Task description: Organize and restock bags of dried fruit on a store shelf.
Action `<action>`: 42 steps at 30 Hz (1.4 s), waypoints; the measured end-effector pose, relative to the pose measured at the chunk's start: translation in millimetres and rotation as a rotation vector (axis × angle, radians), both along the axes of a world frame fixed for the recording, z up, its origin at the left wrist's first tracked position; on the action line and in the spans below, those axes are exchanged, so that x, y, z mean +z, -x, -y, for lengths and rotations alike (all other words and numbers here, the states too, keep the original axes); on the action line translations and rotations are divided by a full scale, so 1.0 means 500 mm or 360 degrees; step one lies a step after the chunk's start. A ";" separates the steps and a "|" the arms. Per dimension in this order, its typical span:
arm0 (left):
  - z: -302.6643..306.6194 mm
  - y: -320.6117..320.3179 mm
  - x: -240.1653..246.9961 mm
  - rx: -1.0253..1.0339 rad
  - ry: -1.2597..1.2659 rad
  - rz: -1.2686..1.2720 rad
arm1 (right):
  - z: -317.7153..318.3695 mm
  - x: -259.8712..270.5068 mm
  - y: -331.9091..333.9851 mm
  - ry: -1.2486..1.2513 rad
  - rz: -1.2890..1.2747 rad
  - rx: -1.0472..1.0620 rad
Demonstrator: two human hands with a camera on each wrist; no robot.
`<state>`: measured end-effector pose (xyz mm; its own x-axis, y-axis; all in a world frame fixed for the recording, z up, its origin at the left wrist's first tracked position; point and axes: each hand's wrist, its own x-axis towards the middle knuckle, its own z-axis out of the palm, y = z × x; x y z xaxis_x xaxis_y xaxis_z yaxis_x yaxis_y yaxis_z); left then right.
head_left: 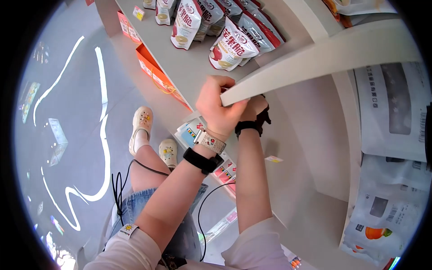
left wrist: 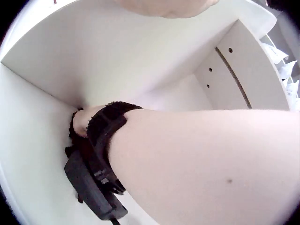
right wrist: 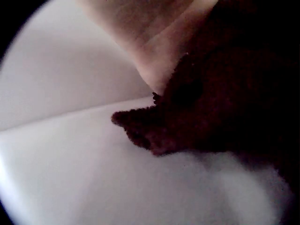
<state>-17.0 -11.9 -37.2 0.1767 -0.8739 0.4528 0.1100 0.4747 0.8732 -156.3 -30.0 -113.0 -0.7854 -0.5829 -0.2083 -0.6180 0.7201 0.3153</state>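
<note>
My left hand [head_left: 218, 105], with a watch and black strap at its wrist, grips the front end of a pale curved shelf board [head_left: 310, 58]. Its fingers curl over one side and the thumb lies along the other. A small bit of red shows by its fingers. Just beyond, my right hand [head_left: 256, 106] is mostly hidden behind the board and the left hand, with a dark band around its wrist. In the left wrist view, the right hand [left wrist: 83, 121] reaches into a corner of the shelf panels. Its heel [right wrist: 154, 56] appears close to the panel in the right wrist view; its fingers are hidden.
Apple crisp bags [head_left: 231, 45] stand on the shelf above the hands. Large grey-white pouches [head_left: 391, 198] are at the right. An orange gift bag [head_left: 157, 72] hangs by the shelf edge. A price tag [head_left: 273, 159] lies inside the shelf. Black cables [head_left: 204, 207] trail from the wrists.
</note>
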 end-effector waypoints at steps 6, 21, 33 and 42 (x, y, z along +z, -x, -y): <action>0.015 -0.014 -0.025 -0.0106 0.0163 0.0078 | 0.024 -0.031 0.048 0.0246 -0.0148 0.0090; 0.001 -0.026 -0.017 -0.0180 0.0123 0.0180 | -0.053 -0.007 0.000 0.0028 -0.0005 0.0128; -0.037 -0.051 0.014 -0.0293 -0.0151 0.0421 | -0.268 -0.030 -0.118 0.0680 -0.0218 0.0548; -0.074 -0.063 0.054 -0.0266 -0.0223 0.0252 | -0.332 -0.053 -0.157 0.0836 -0.0137 0.0578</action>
<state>14.6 25.3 -10.3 -0.0387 -0.9410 0.3361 0.0336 0.3349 0.9416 -78.0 135.9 -139.7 -0.5201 -0.8219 0.2322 -0.8398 0.5417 0.0366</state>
